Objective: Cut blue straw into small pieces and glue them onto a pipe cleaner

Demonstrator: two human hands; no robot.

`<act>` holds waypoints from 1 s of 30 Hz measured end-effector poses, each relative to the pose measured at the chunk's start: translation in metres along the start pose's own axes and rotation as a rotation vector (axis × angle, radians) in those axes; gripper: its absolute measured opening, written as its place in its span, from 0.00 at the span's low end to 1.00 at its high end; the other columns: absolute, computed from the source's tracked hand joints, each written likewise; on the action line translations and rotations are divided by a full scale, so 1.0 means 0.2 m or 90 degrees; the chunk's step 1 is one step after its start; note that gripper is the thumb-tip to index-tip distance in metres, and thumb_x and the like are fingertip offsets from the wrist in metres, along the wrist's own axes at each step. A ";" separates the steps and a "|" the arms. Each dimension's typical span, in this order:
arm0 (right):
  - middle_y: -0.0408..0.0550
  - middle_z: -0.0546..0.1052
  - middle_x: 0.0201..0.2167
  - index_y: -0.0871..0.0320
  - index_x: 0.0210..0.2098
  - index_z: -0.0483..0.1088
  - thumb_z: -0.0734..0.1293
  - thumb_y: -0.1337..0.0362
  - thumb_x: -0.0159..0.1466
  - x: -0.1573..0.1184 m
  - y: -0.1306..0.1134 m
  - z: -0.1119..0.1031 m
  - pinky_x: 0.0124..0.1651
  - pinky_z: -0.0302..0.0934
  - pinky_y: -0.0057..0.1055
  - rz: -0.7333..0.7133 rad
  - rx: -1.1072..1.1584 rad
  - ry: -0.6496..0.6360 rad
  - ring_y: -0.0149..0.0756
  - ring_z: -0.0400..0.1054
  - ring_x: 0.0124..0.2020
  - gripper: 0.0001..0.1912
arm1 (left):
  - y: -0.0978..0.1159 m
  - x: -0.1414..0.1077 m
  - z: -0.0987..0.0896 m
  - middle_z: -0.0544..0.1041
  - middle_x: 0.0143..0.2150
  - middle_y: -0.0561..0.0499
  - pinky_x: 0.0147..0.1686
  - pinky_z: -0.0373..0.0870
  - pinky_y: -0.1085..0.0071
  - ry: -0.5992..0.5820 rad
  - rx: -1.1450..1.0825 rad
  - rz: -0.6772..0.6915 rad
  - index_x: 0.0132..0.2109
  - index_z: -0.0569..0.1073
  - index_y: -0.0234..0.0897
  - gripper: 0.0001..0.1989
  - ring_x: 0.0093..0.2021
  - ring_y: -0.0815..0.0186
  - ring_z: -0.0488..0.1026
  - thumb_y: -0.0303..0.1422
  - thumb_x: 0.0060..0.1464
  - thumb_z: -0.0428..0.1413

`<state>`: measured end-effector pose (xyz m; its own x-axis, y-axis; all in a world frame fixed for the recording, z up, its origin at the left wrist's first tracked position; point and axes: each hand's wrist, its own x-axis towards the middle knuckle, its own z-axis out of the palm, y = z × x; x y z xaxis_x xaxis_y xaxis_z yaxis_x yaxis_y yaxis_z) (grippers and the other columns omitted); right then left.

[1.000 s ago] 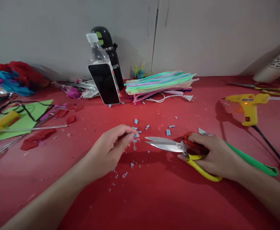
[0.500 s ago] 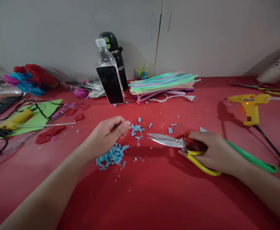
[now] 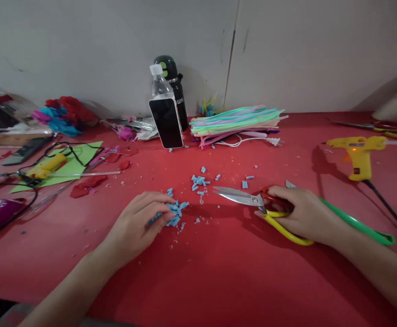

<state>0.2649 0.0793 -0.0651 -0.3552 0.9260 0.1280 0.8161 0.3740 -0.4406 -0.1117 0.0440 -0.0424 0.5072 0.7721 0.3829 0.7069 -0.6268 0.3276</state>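
Observation:
On the red table, my left hand is curled over a pile of short blue pipe cleaner pieces, its thumb and fingertips close together on them. Part of the pile is hidden under the fingers. A smaller scatter of blue pieces lies just beyond. My right hand grips scissors with one red and one yellow handle. Their blades point left toward the scatter and look almost closed. Under the right hand and wrist lies a green-handled cutter, partly covered.
A phone leans on a clear bottle before a black flask. Beside them lies a pipe cleaner bundle. A yellow glue gun stands right, another glue gun lies left on green paper.
My left hand has moved back and down from beside the small scatter onto the blue pile. My right hand still holds the scissors in place. The view has shifted slightly.

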 end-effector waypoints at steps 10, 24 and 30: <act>0.39 0.66 0.19 0.54 0.26 0.60 0.66 0.52 0.59 0.00 0.01 0.01 0.26 0.48 0.27 0.014 -0.046 -0.050 0.30 0.55 0.23 0.15 | 0.00 0.16 0.09 0.75 0.40 0.49 0.44 0.64 0.63 -0.138 0.062 0.127 0.39 0.68 0.37 0.04 0.41 0.64 0.70 0.30 0.63 0.50; 0.39 0.66 0.20 0.54 0.27 0.62 0.67 0.49 0.59 -0.01 0.00 0.01 0.26 0.51 0.27 0.046 -0.030 -0.024 0.30 0.55 0.23 0.17 | -0.05 0.15 0.11 0.68 0.31 0.51 0.36 0.60 0.67 -0.202 -0.024 -0.008 0.32 0.63 0.37 0.10 0.32 0.66 0.61 0.31 0.64 0.47; 0.43 0.71 0.22 0.53 0.32 0.66 0.66 0.48 0.60 -0.01 -0.10 -0.01 0.26 0.50 0.29 0.060 -0.093 -0.009 0.33 0.60 0.22 0.15 | -0.05 0.14 0.11 0.66 0.28 0.53 0.34 0.59 0.69 -0.185 -0.017 0.001 0.29 0.61 0.37 0.12 0.30 0.68 0.60 0.30 0.63 0.47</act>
<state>0.2494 0.0702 -0.0542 -0.2790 0.9570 0.0790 0.9034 0.2895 -0.3163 -0.0948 0.0745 -0.0539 0.6310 0.7663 0.1211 0.6947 -0.6276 0.3513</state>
